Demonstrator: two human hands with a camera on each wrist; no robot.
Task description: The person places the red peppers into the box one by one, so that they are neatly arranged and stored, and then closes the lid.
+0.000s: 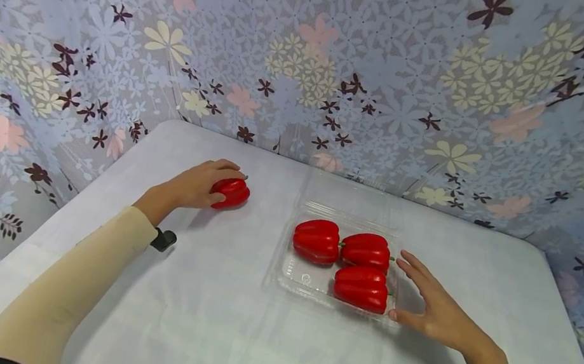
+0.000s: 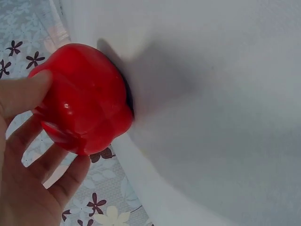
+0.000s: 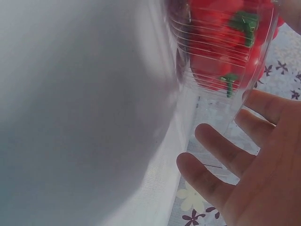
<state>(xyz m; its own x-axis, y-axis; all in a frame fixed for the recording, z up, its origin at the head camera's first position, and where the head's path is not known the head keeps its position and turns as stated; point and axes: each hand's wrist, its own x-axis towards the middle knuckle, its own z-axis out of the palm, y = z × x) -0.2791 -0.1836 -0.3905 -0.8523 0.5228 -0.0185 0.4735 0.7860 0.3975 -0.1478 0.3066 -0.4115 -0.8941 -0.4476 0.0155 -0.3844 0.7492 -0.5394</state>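
At the left of the table my left hand (image 1: 201,185) holds a red bell pepper (image 1: 232,194), thumb on one side and fingers on the other. The left wrist view shows this pepper (image 2: 82,101) close against the white table surface. Right of the middle lies a clear plastic clamshell box (image 1: 305,277), lid folded back, with three red bell peppers (image 1: 361,287) inside. My right hand (image 1: 438,313) is at the box's right side, fingers spread and thumb by the near corner. In the right wrist view, green stems (image 3: 230,80) show through the ribbed wall (image 3: 216,52).
A white cloth covers the table (image 1: 223,318). Behind it hangs a floral-patterned curtain or wall covering (image 1: 299,67). The box's transparent lid (image 1: 350,195) lies toward the back edge. Dark wrist mounts (image 1: 163,240) sit under both forearms.
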